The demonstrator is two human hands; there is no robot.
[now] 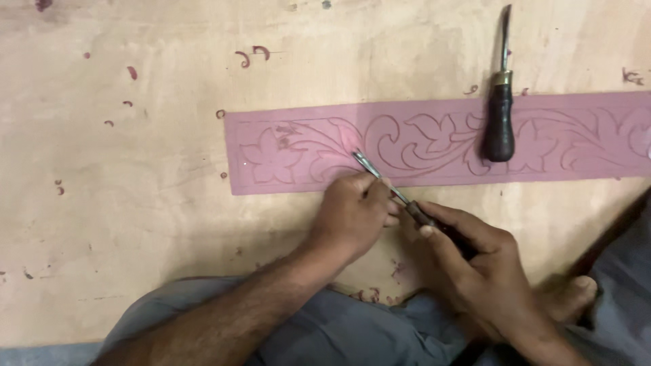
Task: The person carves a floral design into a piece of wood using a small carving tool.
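Your right hand [475, 264] is clamped on the chisel [390, 186] handle, your left hand [352, 213] pinching its blade over the pink strip [434, 142] on the board [135, 203]; push too hard and the tip may skid across the traced scroll lines

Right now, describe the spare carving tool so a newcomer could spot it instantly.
Find the long pink strip carved with leafy scrolls on the pale wooden board. Toward its right end a chisel lies across the top edge, untouched. Its dark handle and brass collar distinguish it from the slimmer tool in both hands.
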